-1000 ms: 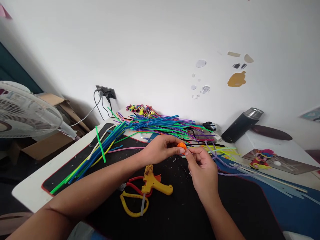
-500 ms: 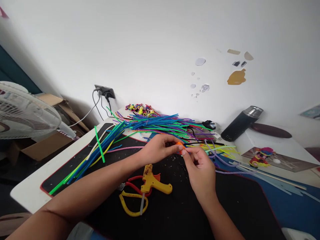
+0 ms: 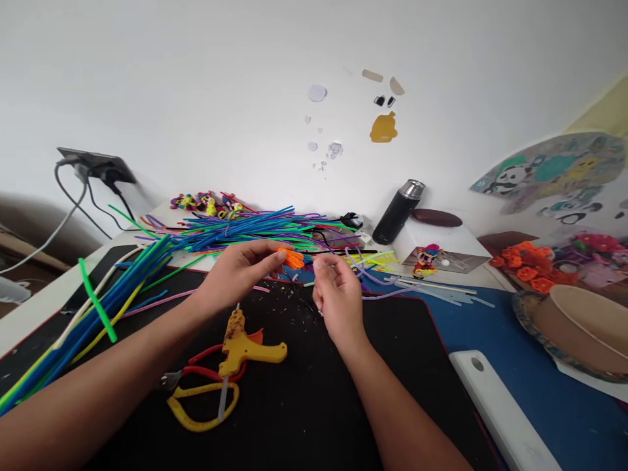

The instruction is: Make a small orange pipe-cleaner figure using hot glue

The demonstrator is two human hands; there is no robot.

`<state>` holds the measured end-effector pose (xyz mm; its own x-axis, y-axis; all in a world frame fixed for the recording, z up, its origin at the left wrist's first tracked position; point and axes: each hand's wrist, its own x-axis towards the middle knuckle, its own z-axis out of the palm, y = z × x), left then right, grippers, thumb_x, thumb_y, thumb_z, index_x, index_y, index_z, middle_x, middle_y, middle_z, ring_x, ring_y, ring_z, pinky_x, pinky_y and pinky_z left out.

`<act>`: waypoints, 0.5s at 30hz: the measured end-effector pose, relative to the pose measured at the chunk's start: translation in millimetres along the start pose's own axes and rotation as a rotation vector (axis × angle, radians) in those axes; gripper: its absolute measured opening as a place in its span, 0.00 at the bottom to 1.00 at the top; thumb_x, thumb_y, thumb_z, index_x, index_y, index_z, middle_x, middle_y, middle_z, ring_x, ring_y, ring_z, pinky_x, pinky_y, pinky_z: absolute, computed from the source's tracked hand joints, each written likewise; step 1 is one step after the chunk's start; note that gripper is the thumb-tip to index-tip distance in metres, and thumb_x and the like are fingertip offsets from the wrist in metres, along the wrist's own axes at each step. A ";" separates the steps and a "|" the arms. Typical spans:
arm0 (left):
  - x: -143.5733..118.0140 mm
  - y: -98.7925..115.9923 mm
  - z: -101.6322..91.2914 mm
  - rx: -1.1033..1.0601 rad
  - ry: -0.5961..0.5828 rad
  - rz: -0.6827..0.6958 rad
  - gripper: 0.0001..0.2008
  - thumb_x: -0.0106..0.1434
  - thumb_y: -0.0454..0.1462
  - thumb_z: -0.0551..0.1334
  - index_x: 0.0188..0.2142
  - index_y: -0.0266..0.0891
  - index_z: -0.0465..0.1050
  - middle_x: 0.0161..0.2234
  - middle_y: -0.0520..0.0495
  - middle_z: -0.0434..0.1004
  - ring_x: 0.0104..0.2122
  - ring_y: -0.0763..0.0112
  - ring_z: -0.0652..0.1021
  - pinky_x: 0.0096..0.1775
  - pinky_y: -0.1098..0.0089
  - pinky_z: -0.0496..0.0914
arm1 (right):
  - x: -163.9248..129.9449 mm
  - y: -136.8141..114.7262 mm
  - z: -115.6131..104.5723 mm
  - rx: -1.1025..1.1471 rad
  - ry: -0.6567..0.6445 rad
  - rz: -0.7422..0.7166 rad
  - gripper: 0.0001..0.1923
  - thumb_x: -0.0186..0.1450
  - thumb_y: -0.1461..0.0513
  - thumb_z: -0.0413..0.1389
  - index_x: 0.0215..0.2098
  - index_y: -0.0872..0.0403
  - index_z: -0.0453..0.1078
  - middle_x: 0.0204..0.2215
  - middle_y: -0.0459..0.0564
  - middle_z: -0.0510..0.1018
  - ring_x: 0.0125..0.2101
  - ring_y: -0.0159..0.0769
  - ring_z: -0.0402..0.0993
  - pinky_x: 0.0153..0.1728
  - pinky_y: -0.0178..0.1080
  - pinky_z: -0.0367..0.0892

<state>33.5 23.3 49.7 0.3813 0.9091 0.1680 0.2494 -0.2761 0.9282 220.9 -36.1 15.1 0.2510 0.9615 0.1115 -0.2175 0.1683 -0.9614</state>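
My left hand (image 3: pixel 233 275) pinches a small bundle of folded orange pipe cleaner (image 3: pixel 294 259) between thumb and fingertips, above the black mat (image 3: pixel 314 412). Just to its right, my right hand (image 3: pixel 342 307) has its fingers curled in, a small gap away from the orange piece. Whether anything thin sits in those right fingers is hidden. Below my left hand lies a yellow hot glue gun (image 3: pixel 245 350) with a glue stick in its back. Pliers with red handles (image 3: pixel 210 363) and a yellow-handled tool (image 3: pixel 196 409) lie partly under it.
Coloured pipe cleaners (image 3: pixel 235 232) pile up by the wall, with another bunch (image 3: pixel 118 294) at left. A black flask (image 3: pixel 398 212) leans beside a white box (image 3: pixel 436 245). Orange flowers (image 3: pixel 527 265), a round tray (image 3: pixel 530 337) and a white bar-shaped object (image 3: pixel 505 412) are at right.
My view has swung to the right, bringing the orange flowers and round tray into sight. My right hand has come away from the orange pipe cleaner, which stays in my left hand.
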 end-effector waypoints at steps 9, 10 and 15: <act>-3.3 0.4 3.0 -0.032 -0.052 0.005 0.24 0.67 0.56 0.69 0.50 0.41 0.85 0.46 0.42 0.89 0.42 0.57 0.85 0.42 0.67 0.78 | -2.7 6.3 4.5 0.049 -0.180 0.102 0.26 0.67 0.42 0.63 0.51 0.53 0.72 0.20 0.36 0.69 0.14 0.26 0.62 0.15 0.31 0.55; -3.5 0.2 3.2 -0.031 -0.058 0.007 0.24 0.67 0.56 0.68 0.50 0.41 0.86 0.47 0.42 0.89 0.43 0.57 0.85 0.42 0.67 0.78 | -2.5 6.8 4.4 0.044 -0.180 0.105 0.25 0.67 0.43 0.64 0.49 0.53 0.72 0.20 0.36 0.69 0.14 0.26 0.62 0.15 0.32 0.55; -3.6 -0.4 5.3 -0.045 -0.086 0.003 0.23 0.68 0.55 0.68 0.51 0.42 0.85 0.46 0.42 0.89 0.40 0.60 0.85 0.40 0.68 0.79 | -1.6 5.3 2.5 0.010 -0.177 0.094 0.21 0.67 0.44 0.64 0.41 0.53 0.72 0.17 0.36 0.68 0.14 0.26 0.61 0.16 0.32 0.54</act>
<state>36.7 18.5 47.0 0.4579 0.8774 0.1432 0.2090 -0.2628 0.9420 216.9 -36.2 10.4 0.0591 0.9962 0.0646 -0.2416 0.0770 -0.9673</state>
